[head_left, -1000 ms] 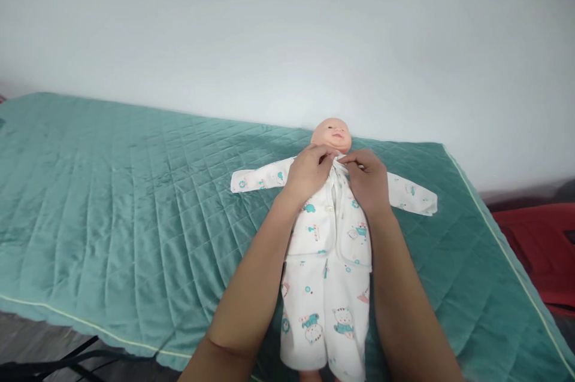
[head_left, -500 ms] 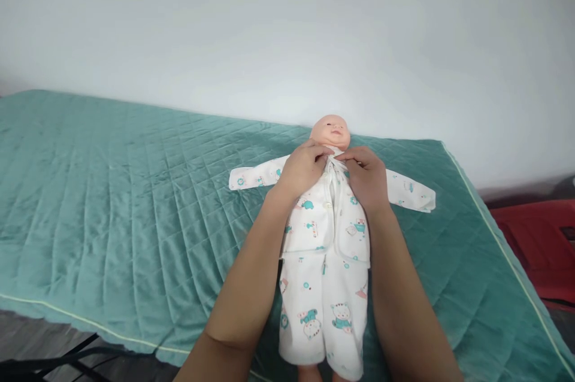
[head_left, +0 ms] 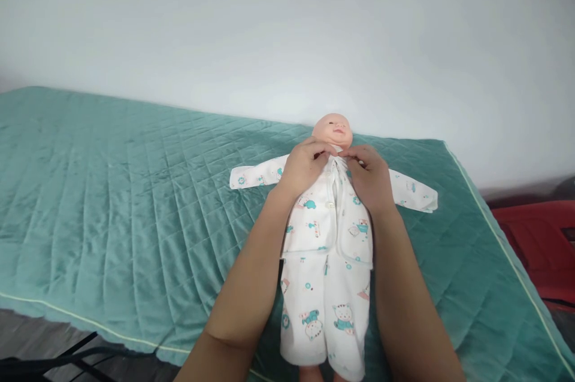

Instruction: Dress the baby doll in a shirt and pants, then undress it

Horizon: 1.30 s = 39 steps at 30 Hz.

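Note:
A baby doll point(head_left: 333, 129) lies on its back, its sleeves stretched out to both sides. It wears a white printed jacket point(head_left: 311, 232) and matching trousers point(head_left: 305, 310). At the collar, just under the chin, my left hand point(head_left: 308, 165) pinches one front edge of the jacket. My right hand point(head_left: 369, 175) pinches the other edge there, the fingertips of both hands meeting. Below them the jacket front hangs partly apart, with a button point(head_left: 330, 205) showing on one edge. Whatever fastener lies between my fingers is hidden.
A green quilted cover point(head_left: 135, 208) spreads under the doll, with a pale wall point(head_left: 287, 29) behind it. To the right, beyond the cover's edge, is a red object point(head_left: 534, 244). Black metal legs point(head_left: 67, 361) show at the lower left.
My fingers have shifted slightly at the collar, and the bunched cloth between them lies flatter. The whole view has moved a little; the doll stays in place.

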{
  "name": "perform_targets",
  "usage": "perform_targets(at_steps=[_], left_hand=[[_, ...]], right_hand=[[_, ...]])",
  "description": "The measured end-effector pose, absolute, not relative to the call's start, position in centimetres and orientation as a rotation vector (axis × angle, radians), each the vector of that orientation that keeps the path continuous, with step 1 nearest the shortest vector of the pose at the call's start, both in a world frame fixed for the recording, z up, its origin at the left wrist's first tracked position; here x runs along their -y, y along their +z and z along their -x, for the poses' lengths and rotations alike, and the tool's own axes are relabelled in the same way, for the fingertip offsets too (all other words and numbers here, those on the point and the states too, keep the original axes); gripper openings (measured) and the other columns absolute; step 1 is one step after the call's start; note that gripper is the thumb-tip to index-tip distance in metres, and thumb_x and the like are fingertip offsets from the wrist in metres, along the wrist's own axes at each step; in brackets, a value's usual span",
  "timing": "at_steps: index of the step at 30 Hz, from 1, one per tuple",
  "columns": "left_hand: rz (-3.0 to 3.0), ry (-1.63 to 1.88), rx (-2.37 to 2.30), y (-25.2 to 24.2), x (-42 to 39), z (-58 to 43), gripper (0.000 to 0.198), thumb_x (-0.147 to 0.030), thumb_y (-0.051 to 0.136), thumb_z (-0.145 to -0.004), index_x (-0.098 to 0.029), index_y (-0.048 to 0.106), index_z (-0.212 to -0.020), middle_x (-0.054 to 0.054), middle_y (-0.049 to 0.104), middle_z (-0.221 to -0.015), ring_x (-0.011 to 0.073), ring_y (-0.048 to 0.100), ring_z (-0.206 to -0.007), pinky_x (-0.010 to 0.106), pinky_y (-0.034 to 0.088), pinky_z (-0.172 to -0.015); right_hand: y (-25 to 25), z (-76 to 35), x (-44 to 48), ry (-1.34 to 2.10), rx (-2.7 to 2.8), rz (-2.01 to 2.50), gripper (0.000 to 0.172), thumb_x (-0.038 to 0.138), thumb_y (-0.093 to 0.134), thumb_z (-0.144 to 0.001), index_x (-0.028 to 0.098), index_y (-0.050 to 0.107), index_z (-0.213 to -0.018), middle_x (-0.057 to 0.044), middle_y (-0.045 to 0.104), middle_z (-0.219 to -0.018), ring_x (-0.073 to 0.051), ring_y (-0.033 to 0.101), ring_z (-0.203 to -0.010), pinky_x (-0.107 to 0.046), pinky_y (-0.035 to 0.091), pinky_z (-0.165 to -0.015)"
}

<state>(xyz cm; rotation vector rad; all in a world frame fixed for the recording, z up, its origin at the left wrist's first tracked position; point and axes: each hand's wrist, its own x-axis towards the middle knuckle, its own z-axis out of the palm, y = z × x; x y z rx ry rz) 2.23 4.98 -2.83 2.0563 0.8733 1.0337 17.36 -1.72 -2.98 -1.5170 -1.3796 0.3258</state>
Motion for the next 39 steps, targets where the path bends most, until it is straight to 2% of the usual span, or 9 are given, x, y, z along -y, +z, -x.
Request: perform_targets(at_steps=[5, 11, 15, 18, 21, 24, 31, 34, 39], left_hand=[[-2.221, 1.019, -1.011, -2.6, -4.4, -2.1, 0.032, -0.01, 0.046, -0.089, -0.023, 0.075, -0.093, 0.004, 0.069, -0.103, 0.0182, 0.063, -0.1, 0.03, 0.047, -0.086], [-2.205, 1.093, -1.03, -3.0, -4.7, -1.9, 0.028, -0.011, 0.046, -0.09, -0.021, 0.071, -0.093, 0.004, 0.07, -0.103, 0.0175, 0.063, -0.096, 0.03, 0.046, -0.084], [-2.178, 1.091, -1.018, -2.5, -4.6, -1.8, 0.028, -0.012, 0.045, -0.091, -0.021, 0.07, -0.099, 0.004, 0.071, -0.106, 0.0175, 0.063, -0.098, 0.03, 0.046, -0.085], [-2.126, 1.051, -0.956, -1.6, -4.3, -1.5, 0.027, -0.012, 0.047, -0.089, -0.021, 0.069, -0.1, 0.002, 0.073, -0.104, 0.0165, 0.064, -0.095, 0.029, 0.046, -0.085], [-2.084, 0.925, -0.92, -0.6, -3.8, -1.0, 0.021, -0.015, 0.05, -0.088, -0.021, 0.069, -0.095, 0.001, 0.073, -0.094, 0.0156, 0.064, -0.085, 0.028, 0.047, -0.08], [-2.104, 0.854, -0.914, 0.1, -3.1, -0.4, 0.018, -0.02, 0.051, -0.089, -0.02, 0.068, -0.083, 0.001, 0.072, -0.085, 0.0156, 0.062, -0.08, 0.028, 0.046, -0.077], [-2.019, 0.845, -0.867, -0.5, -0.6, 0.5, 0.019, -0.03, 0.053, -0.09, -0.019, 0.068, -0.084, 0.001, 0.068, -0.083, 0.014, 0.058, -0.076, 0.026, 0.044, -0.069], [-1.928, 0.859, -0.814, -1.3, 0.1, 0.7, 0.015, -0.029, 0.058, -0.087, -0.019, 0.068, -0.093, 0.0, 0.066, -0.083, 0.0125, 0.057, -0.074, 0.024, 0.043, -0.066], [-1.876, 0.907, -0.825, -1.8, 0.2, 0.7, 0.012, -0.027, 0.06, -0.086, -0.019, 0.068, -0.09, -0.001, 0.064, -0.079, 0.0109, 0.054, -0.07, 0.023, 0.043, -0.066]], right_hand=[[-2.9, -17.3, 1.8, 0.357, 1.339, 1.548, 0.025, 0.02, 0.05, -0.084, 0.021, 0.074, -0.089, -0.005, 0.067, -0.102, -0.02, 0.061, -0.095, -0.034, 0.046, -0.083], [-2.5, -17.1, 2.3, 0.275, 1.411, 1.592, 0.025, 0.019, 0.05, -0.086, 0.021, 0.074, -0.093, -0.007, 0.066, -0.104, -0.021, 0.061, -0.097, -0.036, 0.047, -0.084], [-1.4, -16.9, 3.1, 0.221, 1.451, 1.657, 0.023, 0.02, 0.05, -0.087, 0.021, 0.071, -0.094, -0.007, 0.067, -0.104, -0.02, 0.061, -0.088, -0.036, 0.047, -0.079], [-0.1, -16.9, 4.2, 0.188, 1.475, 1.766, 0.015, 0.026, 0.055, -0.089, 0.021, 0.066, -0.08, -0.005, 0.067, -0.088, -0.019, 0.058, -0.077, -0.034, 0.044, -0.071], [1.3, -16.9, 5.7, 0.261, 1.56, 1.86, 0.028, 0.041, 0.06, -0.09, 0.023, 0.057, -0.069, -0.003, 0.063, -0.071, -0.017, 0.052, -0.063, -0.032, 0.036, -0.059], [1.9, -16.2, 7.0, 0.368, 1.656, 1.898, 0.031, 0.047, 0.065, -0.086, 0.024, 0.053, -0.071, 0.0, 0.06, -0.066, -0.015, 0.046, -0.056, -0.03, 0.03, -0.054], [0.1, -14.1, 7.4, 0.217, 1.544, 1.947, 0.021, 0.034, 0.06, -0.087, 0.024, 0.047, -0.074, -0.001, 0.058, -0.071, -0.017, 0.047, -0.063, -0.031, 0.029, -0.06], [-1.3, -13.9, 7.7, 0.187, 1.474, 1.877, 0.013, 0.032, 0.056, -0.087, 0.023, 0.052, -0.078, -0.002, 0.061, -0.074, -0.018, 0.05, -0.065, -0.032, 0.032, -0.063], [-2.7, -14.0, 7.8, 0.265, 1.275, 1.741, 0.013, 0.034, 0.057, -0.085, 0.022, 0.061, -0.082, -0.002, 0.064, -0.074, -0.018, 0.054, -0.068, -0.033, 0.041, -0.069]])
